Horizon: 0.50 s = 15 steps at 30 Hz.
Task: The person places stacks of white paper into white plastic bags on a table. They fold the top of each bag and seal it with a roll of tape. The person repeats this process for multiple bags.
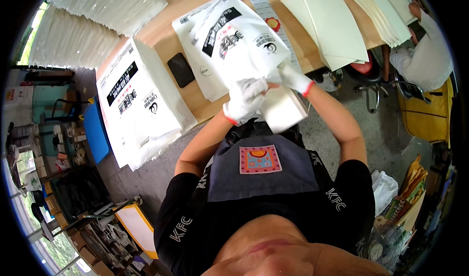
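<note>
Nearest to me, the pale block (286,112) sticks out past the edge of the bench (157,40), to the right of the black phone (181,70) and closer than it. Under the block I see only floor (386,127), so a loose grip could let it fall.

My left hand (246,97), in a white glove, has its fingers curled together on the near end of the printed bag (239,36). My right hand (294,79) is farther right of the phone; its fingers are hidden, so I cannot tell if they are clamped or apart.

The bag lies right of the phone, over a lower bag (209,83). I judge that a stiff corner of the block could tear it, and a hard pull could drag the lower bag also.

Left of the phone, the bag pile (132,110) seems to overhang the bench; a bump from the left elbow might slide it. Farther away, to the right of the phone, lie loose boards (337,31).
</note>
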{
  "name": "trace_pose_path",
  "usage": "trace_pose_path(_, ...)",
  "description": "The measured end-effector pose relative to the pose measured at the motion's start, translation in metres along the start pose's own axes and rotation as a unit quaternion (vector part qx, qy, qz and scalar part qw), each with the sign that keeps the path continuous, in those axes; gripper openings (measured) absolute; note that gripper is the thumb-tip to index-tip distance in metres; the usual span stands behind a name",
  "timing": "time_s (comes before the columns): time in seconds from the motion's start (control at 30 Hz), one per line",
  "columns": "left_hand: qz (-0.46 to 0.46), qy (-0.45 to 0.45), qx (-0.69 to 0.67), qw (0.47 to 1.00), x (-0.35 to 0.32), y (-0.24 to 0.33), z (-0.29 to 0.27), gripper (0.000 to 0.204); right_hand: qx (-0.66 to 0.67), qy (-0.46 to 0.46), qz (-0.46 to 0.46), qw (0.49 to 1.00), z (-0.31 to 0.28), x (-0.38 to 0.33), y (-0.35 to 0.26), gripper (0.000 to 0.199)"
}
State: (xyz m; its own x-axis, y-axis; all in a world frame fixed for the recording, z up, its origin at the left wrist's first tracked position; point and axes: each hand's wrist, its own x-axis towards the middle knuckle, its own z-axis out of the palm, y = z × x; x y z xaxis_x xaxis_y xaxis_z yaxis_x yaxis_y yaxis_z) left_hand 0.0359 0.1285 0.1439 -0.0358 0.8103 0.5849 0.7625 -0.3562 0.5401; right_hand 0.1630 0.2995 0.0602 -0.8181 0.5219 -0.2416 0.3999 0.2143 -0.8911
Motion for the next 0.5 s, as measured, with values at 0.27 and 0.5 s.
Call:
trace_pose_path(0.27, -0.127, -0.008, -0.071, 0.989, 0.036, 0.016, 0.015, 0.02, -0.433, 0.129, -0.065, 0.89, 0.078, 0.01, -0.003, 0.032)
trace_pose_path(0.5, -0.12, 0.001, 0.009, 0.993, -0.074, -0.013, 0.032, 0.016, -0.383, 0.372, -0.247, 0.809, 0.067, -0.076, -0.043, 0.028)
